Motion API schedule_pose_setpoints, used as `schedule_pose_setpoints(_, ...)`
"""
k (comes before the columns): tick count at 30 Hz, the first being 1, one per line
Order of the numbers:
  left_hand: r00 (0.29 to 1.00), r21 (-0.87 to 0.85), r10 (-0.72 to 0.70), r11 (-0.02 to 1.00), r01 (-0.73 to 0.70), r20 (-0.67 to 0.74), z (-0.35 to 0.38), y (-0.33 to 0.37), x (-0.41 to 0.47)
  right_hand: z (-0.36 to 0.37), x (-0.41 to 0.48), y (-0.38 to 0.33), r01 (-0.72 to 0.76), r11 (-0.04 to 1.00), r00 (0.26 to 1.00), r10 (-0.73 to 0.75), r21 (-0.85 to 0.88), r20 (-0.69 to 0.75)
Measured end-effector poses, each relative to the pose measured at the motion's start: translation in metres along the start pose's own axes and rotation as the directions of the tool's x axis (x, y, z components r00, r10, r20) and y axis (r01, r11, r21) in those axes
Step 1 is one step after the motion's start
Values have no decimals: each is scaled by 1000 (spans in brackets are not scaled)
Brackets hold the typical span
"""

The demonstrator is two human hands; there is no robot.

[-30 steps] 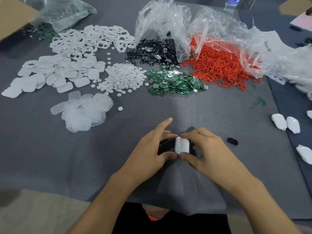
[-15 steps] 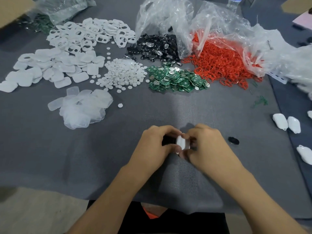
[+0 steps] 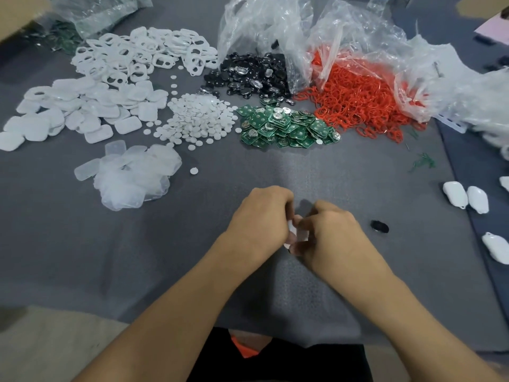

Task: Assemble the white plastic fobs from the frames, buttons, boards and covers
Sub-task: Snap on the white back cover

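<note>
Versus 1 s ago: the left index is no longer sticking out, both hands are bunching tighter, and the fob (image 3: 301, 235) is now showing only as white slivers between them. Board markings are reading too small to make out. The left hand (image 3: 261, 219) is curling knuckles-up, gripping the fob's left side; the right hand (image 3: 330, 235) is pinching its right side with fingers bent. They are holding the fob low over the grey cloth (image 3: 82, 257), at 6 o'clock from the piles. From the hands, covers (image 3: 82, 111) are lying at 10 o'clock, frames (image 3: 137, 53) at 11, buttons (image 3: 195, 117) just short of 12, boards (image 3: 286, 125) at 12. A loose black part (image 3: 379, 226) is sitting near at 3, with finished fobs (image 3: 465, 199) further out.
</note>
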State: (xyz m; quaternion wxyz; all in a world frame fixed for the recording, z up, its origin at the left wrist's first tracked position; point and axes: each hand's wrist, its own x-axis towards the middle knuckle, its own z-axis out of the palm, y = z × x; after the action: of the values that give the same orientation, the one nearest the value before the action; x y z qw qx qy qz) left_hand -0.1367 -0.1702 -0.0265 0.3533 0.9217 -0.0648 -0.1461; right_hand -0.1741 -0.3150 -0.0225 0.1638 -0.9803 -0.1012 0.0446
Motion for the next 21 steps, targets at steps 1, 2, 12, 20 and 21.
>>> schedule_pose_setpoints(1, 1000, -5, 2, 1000, -2, 9, 0, -1, 0, 1, -3, 1, 4, 999, 999, -2, 46, -39)
schedule_pose_setpoints(2, 1000, -19, 5, 1000, -5, 13, 0, -3, -2, 4, -6, 2, -2, 994, 997, 11, 110, -80)
schedule_pose_setpoints(12, 992, -617, 52, 779, -110, -112, 32, -22, -41, 19, -39, 12, -109, 387, 941, 337, 916, -30)
schedule_pose_setpoints(20, 993, -725, 8, 682, -94, -121, 48, -14, -48, 22, -42, 7, -99, 220, 906, 423, 971, -3)
schedule_pose_setpoints(21, 992, -733, 4, 674, -97, -128, 49, -14, -49, 22, -42, 8, -98, 226, 909, 416, 969, -5)
